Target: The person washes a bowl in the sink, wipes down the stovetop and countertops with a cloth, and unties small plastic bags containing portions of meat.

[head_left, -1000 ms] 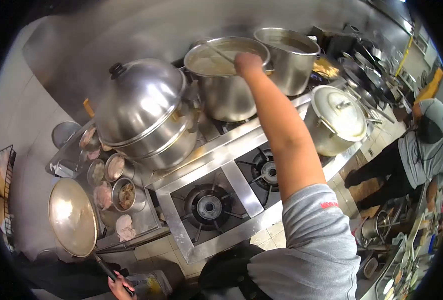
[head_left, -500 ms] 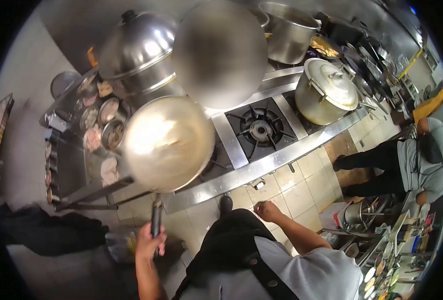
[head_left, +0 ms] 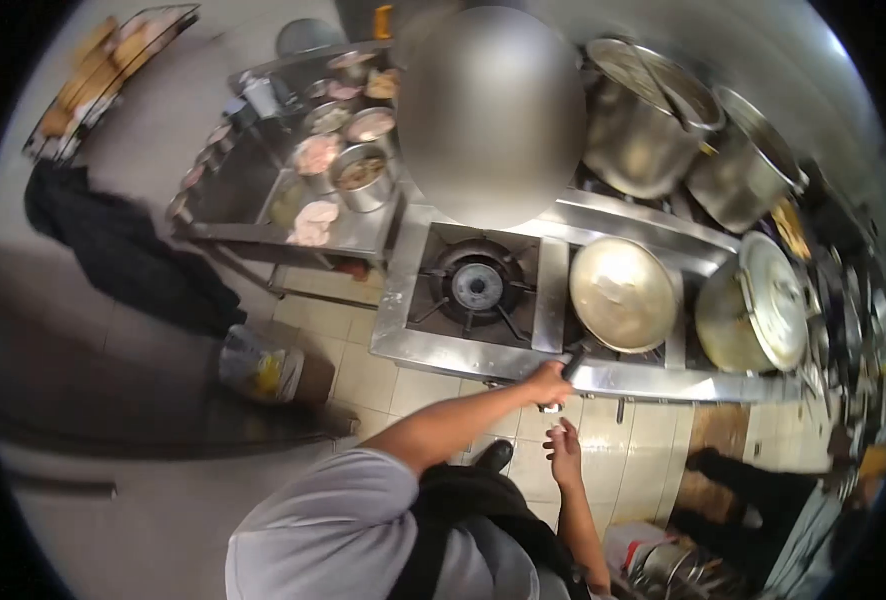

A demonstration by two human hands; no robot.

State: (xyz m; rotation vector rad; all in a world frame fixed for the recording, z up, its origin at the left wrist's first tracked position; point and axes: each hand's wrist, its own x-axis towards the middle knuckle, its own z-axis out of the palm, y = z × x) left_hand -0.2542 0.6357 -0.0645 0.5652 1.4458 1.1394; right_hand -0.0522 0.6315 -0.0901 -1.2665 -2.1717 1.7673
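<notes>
My left hand (head_left: 548, 384) is wrapped round the black handle of a wide, round metal frying pan (head_left: 623, 295). The pan is over the middle burner of the steel stove (head_left: 653, 380), its pale inside facing up; whether it rests fully on the grate I cannot tell. Below the handle, my right hand (head_left: 564, 455) hovers in front of the stove edge, fingers loosely apart and apparently holding nothing. To the left of the pan, a bare gas burner (head_left: 477, 287) shows its round head and grate. A lidded pot (head_left: 753, 305) stands just right of the pan.
Two tall stockpots (head_left: 648, 125) stand behind. Left of the stove, a steel counter (head_left: 363, 230) bears metal containers (head_left: 360, 178) of food and a pale raw-looking piece (head_left: 313, 223). A plastic-lined bin (head_left: 263, 365) stands lower left; a co-worker (head_left: 803, 540) is at lower right.
My left hand has carried the pan rightward from beside the counter to over the middle burner. My right hand has loosened from a curled shape. The view has turned.
</notes>
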